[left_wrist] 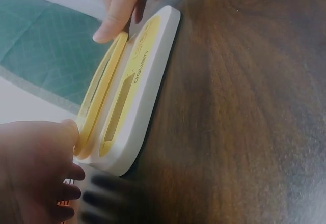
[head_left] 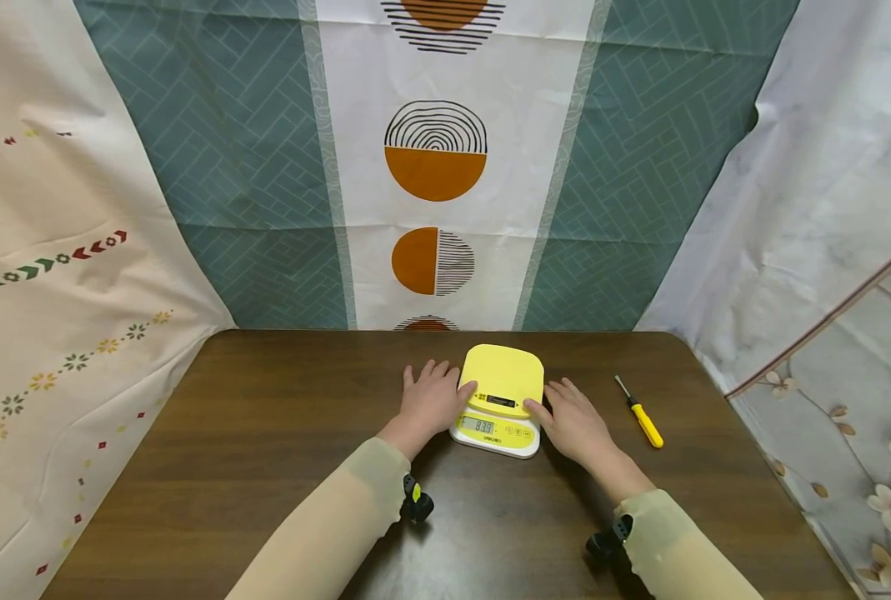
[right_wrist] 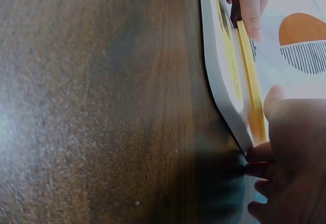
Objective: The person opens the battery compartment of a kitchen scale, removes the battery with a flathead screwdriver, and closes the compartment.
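Lower centre of frame, scale is on, display showing digits, right hand and left hand flanking it, fingers extended, thumbs touching yellow plate, no grip seen; looks set up, hands not yet off.

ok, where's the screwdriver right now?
In the head view, the screwdriver lies on the right side of the table, just right of the right hand, which is beside the scale.
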A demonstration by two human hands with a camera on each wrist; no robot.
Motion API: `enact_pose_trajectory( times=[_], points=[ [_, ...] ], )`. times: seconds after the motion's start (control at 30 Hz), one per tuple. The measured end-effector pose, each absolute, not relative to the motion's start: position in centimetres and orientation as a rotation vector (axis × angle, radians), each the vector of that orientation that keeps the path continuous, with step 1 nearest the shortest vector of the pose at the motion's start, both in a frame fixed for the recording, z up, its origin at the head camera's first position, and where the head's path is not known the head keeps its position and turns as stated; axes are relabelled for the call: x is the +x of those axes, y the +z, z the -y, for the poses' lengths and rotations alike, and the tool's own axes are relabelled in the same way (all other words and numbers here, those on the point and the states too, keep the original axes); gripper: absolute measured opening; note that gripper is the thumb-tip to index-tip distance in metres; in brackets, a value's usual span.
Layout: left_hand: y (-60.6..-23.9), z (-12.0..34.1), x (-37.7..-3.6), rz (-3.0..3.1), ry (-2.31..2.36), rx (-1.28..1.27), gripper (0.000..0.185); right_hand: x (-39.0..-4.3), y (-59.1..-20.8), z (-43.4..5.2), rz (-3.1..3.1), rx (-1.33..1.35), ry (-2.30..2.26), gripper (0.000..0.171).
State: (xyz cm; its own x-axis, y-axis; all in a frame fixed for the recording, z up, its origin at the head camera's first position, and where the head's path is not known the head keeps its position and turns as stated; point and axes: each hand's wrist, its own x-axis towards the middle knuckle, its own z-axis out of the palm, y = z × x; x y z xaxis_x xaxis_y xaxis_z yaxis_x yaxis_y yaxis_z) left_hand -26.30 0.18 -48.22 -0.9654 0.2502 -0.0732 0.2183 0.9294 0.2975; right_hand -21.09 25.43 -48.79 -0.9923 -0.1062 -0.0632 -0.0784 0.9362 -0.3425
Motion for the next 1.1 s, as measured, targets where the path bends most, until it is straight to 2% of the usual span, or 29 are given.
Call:
enact_pose_trajectory(
  times=[1.1],
  points=[
    [-48.10,-0.24,-26.78,-2.928,0.544,0.407,0.063,-21.48,-48.99,-24.58,-3.026,-0.122,-0.715,0.072]
  ],
)
